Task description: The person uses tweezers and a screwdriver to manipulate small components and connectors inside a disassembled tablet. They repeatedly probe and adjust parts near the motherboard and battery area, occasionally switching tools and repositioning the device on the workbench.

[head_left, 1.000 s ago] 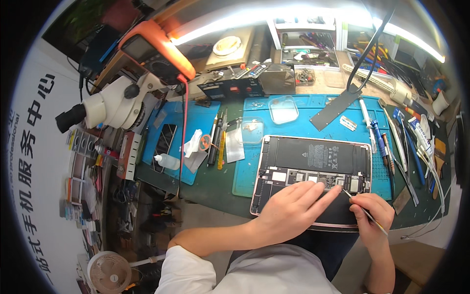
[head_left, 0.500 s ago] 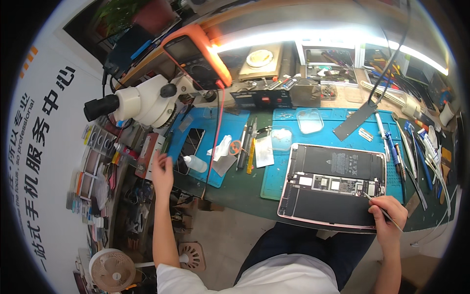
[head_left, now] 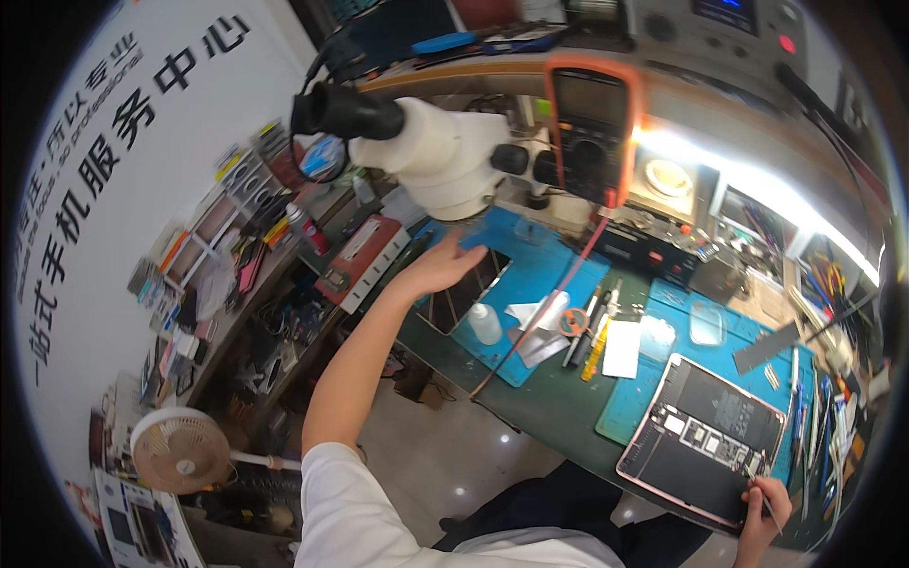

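My left hand [head_left: 443, 268] is stretched out with fingers apart, holding nothing. It hovers below the white microscope [head_left: 431, 156], beside a dark phone screen panel [head_left: 464, 301] on the blue mat [head_left: 511, 270]; whether it touches anything there cannot be told. My right hand [head_left: 765, 502] pinches thin metal tweezers [head_left: 775, 517]. Their tip is near the circuit board at the right edge of an opened tablet [head_left: 696, 478]. The tablet lies at the bench's front edge, its black batteries and board exposed. Near my left hand stands a white squeeze bottle [head_left: 485, 324].
An orange multimeter [head_left: 592, 128] stands behind, its red lead [head_left: 568, 279] crossing the left mat. A red-and-white box [head_left: 365, 260] lies left of that mat. Pens and tools [head_left: 592, 331] lie between the mats. More hand tools [head_left: 822, 426] crowd the right. A fan [head_left: 180, 450] stands at lower left.
The view has swung left. My left hand has reached farther forward, from beside the bench to under the microscope. My right hand stays at the tablet's right edge with the tweezers.
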{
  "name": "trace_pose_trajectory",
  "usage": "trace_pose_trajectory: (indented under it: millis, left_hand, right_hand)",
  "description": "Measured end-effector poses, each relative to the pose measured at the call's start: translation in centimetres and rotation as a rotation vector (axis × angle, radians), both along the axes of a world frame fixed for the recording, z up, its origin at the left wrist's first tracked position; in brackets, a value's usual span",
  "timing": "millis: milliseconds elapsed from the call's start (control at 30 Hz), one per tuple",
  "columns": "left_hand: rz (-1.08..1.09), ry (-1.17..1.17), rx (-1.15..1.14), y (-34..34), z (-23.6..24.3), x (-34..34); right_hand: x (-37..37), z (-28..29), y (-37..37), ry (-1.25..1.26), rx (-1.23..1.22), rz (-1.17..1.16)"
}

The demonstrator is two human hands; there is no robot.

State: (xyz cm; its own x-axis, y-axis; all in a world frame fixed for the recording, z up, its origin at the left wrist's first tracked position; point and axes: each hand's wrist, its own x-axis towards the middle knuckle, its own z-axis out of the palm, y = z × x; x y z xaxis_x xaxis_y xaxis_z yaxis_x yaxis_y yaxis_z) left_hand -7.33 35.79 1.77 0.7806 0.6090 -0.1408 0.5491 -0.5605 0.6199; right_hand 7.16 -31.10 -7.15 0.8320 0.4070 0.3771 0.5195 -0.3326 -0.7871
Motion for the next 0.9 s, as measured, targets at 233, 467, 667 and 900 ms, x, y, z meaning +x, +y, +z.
trace_pose_trajectory:
  millis: [233,467,667,900]
  left_hand:
    - [-0.089,0.192,0.359,-1.8,-1.1,0.5]
    - [-0.054,0.206,0.457,-2.9,-1.8,0.8]
    - [-0.06,0.227,0.422,-3.0,-1.4,1.4]
    - [-0.058,0.201,0.436,-2.4,-1.7,0.9]
  right_hand:
    - [-1.2,3.7,2.0,0.049,-0.04,0.022]
    - [-1.2,4.0,2.5,-0.052,-0.075,0.032]
    - [-1.3,3.9,2.5,-0.073,-0.09,0.032]
    - [-1.2,4.1,2.6,-0.088,-0.111,0.05]
